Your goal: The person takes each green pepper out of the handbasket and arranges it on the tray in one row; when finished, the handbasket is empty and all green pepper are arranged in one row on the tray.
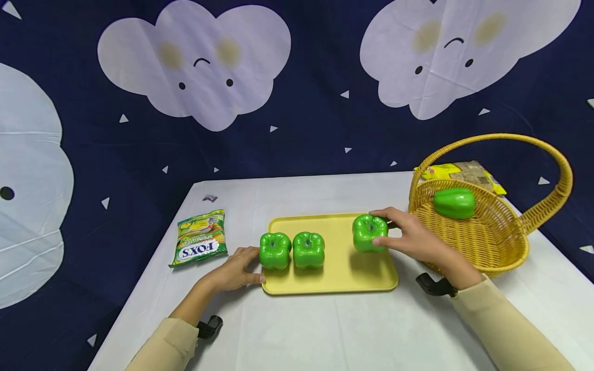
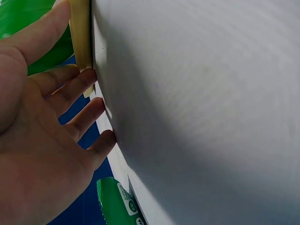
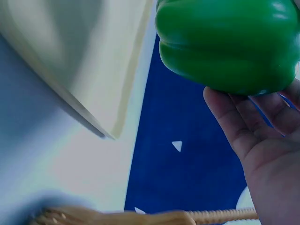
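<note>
Grips a pepper in the right hand, raised off the tray above its right end. Spreads the right fingers just to the pepper's width, with thumb on the near side and fingertips on the far side. Holds it to the left of the palm, stem up, long axis roughly upright. Has the basket on the opposite side, to the right, far nearer to the right hand than to the left, with its handle arching high over it and a green piece inside toward the far wall.

Rests the left hand at the tray's left edge, fingers loosely extended and grasping nothing, just beside two other peppers set side by side on the tray.

Works over a white tabletop, with a packet to the left, a bag behind the basket and a cloud-printed dark blue backdrop beyond.
</note>
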Demonstrator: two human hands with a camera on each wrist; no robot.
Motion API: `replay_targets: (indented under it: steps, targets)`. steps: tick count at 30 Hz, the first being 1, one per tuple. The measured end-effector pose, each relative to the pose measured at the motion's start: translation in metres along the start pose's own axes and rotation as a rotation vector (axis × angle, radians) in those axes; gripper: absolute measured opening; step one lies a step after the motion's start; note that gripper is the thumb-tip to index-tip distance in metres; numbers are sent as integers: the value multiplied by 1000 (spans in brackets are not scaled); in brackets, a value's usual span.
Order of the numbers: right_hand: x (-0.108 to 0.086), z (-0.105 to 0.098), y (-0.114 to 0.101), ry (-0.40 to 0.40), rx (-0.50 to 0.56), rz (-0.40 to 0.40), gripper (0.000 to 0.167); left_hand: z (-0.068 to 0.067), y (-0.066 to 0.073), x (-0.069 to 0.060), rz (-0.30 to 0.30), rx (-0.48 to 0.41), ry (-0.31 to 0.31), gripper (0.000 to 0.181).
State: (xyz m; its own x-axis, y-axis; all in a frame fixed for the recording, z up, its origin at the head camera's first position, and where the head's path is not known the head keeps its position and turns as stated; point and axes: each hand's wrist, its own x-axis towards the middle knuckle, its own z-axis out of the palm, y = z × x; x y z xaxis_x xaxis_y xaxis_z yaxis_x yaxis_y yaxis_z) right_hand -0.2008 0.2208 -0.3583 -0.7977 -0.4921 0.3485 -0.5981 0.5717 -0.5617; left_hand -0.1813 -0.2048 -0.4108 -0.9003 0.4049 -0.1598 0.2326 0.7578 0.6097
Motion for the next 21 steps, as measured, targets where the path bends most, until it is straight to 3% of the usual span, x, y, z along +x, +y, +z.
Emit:
replay_targets:
  steps: [10, 21]
  targets:
    - [8, 25, 3, -40, 60, -17, 53, 0, 0, 1, -13, -2, -1, 78]
    - [15, 39, -2, -107, 101, -3, 55, 0, 0, 0, -10, 1, 1, 78]
